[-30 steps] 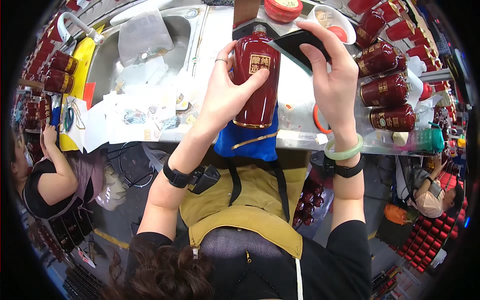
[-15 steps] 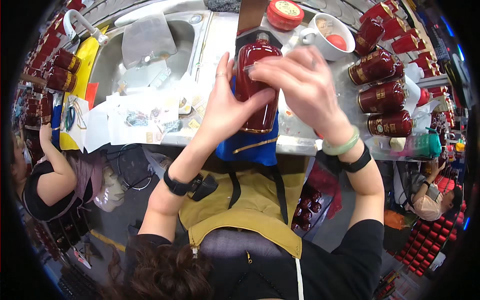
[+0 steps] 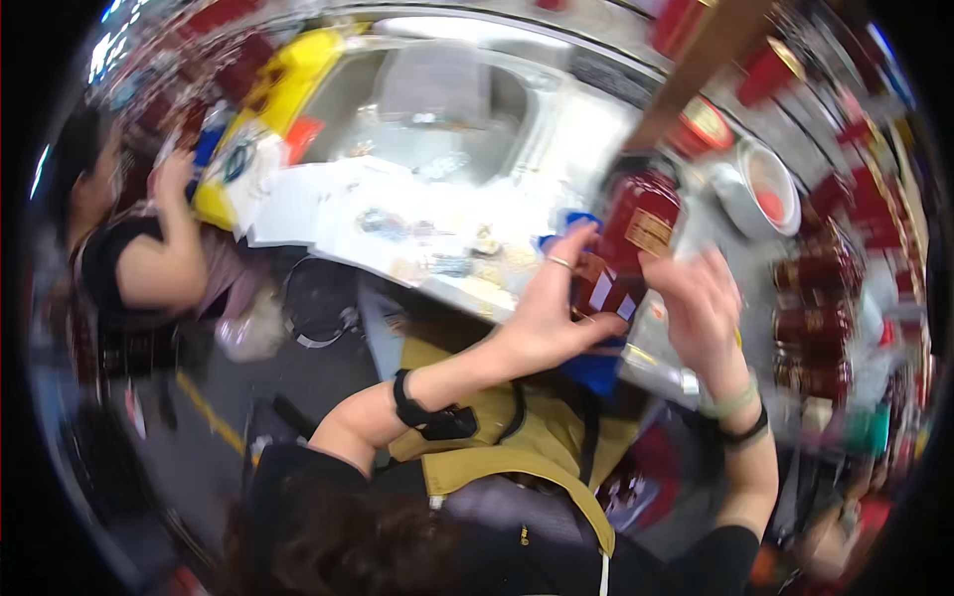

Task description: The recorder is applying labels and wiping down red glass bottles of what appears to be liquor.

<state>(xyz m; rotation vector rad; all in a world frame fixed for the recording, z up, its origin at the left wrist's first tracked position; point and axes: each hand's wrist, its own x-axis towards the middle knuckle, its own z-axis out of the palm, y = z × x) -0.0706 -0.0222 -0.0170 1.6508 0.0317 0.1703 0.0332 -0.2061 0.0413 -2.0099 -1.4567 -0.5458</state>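
A dark red glass bottle (image 3: 648,199) lies tilted on the worktop, with a gold label on the side facing up and pale patches of glare lower down. My left hand (image 3: 547,313) grips its lower part, thumb across the base end and fingers along the left side. Close against the bottle's right side is my right hand (image 3: 701,303), its fingers bent near the gold label; motion blurs them, and I cannot make out whether they hold anything. Blue cloth (image 3: 594,370) shows under and beside the bottle.
A metal sink (image 3: 512,94) is set in the counter to the left, with white papers (image 3: 333,204) before it. Right of the bottle stand a white mug (image 3: 760,189), a round red tin (image 3: 704,129) and several red bottles (image 3: 815,328). Another person (image 3: 149,238) works at far left.
The view has swung, and everything is blurred. The bottle has been turned so that its gold label now faces up. My right hand has moved from across the bottle to its right side.
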